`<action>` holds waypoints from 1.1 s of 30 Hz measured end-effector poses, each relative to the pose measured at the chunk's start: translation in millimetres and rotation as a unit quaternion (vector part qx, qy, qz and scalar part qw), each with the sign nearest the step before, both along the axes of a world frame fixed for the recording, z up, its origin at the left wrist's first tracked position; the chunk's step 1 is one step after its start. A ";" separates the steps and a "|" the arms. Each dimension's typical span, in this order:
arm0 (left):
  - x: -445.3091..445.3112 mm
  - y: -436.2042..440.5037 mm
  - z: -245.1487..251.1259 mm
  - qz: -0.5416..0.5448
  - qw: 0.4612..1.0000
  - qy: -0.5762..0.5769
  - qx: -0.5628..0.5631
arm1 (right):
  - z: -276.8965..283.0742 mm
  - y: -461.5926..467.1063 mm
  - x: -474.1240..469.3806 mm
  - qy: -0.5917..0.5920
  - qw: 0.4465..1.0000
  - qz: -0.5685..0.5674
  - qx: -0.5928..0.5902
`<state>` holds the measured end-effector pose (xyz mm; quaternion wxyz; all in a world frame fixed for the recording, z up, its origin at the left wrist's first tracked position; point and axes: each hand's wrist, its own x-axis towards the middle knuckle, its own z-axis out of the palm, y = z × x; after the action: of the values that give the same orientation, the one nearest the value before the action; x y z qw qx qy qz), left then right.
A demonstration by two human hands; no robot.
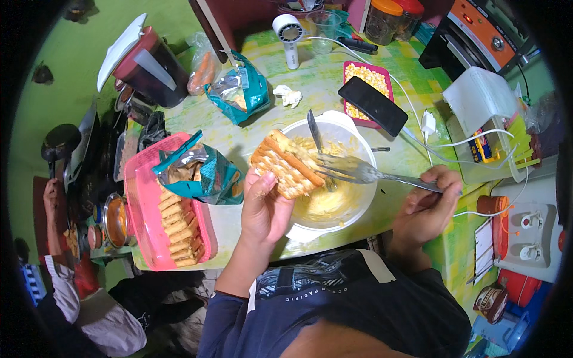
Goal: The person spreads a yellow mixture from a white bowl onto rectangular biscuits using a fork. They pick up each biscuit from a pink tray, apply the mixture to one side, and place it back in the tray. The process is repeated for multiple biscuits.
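My left hand [266, 203] grips a sandwich of flaky layered crackers [286, 163] with pale filling between them. In my right hand [427, 206] is a metal fork [358, 170], its tines smeared with yellow mixture and touching or almost touching the sandwich's right edge. Below both stands a white plastic bowl [372, 179], coated inside with creamy yellow mixture [331, 203]. A knife [314, 127] leans inside the bowl, its lower end hidden. To the left, a pink plastic basket [143, 215] contains a row of filled crackers [179, 228] and an opened teal cracker pack [219, 174].
Another opened teal pack [255, 94] stands behind. A black phone [374, 105] rests across a pink tray of corn kernels [371, 74]. White charging cables [403, 91] trail along the right. A handheld fan [291, 42] stands at the back. At far left, another person's hand [50, 192] holds a ladle [60, 141].
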<state>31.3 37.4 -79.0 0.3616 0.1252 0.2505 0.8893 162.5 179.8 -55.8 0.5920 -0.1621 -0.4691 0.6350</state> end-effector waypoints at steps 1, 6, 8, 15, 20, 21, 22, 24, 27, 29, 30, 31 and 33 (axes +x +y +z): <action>0.4 0.9 0.7 0.001 1.000 -0.001 0.001 | 1.1 3.4 3.8 0.005 1.000 -0.010 0.014; 17.9 6.1 -1.0 -0.006 1.000 -0.013 0.002 | 9.7 18.7 -3.8 0.036 0.999 0.000 -0.007; 28.1 10.5 3.1 0.013 1.000 -0.019 -0.006 | 10.4 19.8 -10.2 0.048 0.997 0.049 -0.043; 41.9 12.6 7.4 0.060 0.998 -0.007 0.023 | 0.4 19.3 -5.0 0.027 0.990 0.129 -0.047; 40.6 1.4 -4.9 0.097 0.993 -0.066 0.026 | 1.4 23.5 4.3 0.042 0.990 0.129 -0.024; 42.4 1.3 -4.8 0.103 0.992 -0.073 0.024 | 1.4 24.4 4.8 0.049 0.990 0.130 -0.029; 44.5 1.3 -5.0 0.108 0.991 -0.081 0.022 | 1.9 26.0 3.3 0.056 0.989 0.131 -0.035; 51.9 1.8 -7.4 0.110 0.990 -0.088 0.021 | 0.9 28.1 -1.8 0.058 0.988 0.140 -0.029; 59.8 5.8 -6.3 0.091 0.991 -0.091 0.027 | -6.7 23.3 -13.5 0.050 0.983 0.179 -0.009; 59.9 6.4 -7.2 0.099 0.989 -0.107 0.038 | -10.8 17.3 -16.0 0.052 0.974 0.220 -0.019; 59.9 5.1 -7.0 0.100 0.988 -0.108 0.050 | -12.4 16.2 -14.9 0.049 0.973 0.223 -0.023; 59.2 3.4 -7.5 0.101 0.987 -0.110 0.062 | -14.3 15.9 -11.2 0.048 0.973 0.225 -0.021; 54.3 -0.8 -12.3 0.123 0.983 -0.120 0.071 | -18.0 17.7 -3.9 0.048 0.973 0.226 -0.016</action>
<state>85.6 36.6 -91.3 0.2674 0.0114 0.1552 0.9509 158.6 197.5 -73.8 0.4521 -0.0304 -0.4544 0.7669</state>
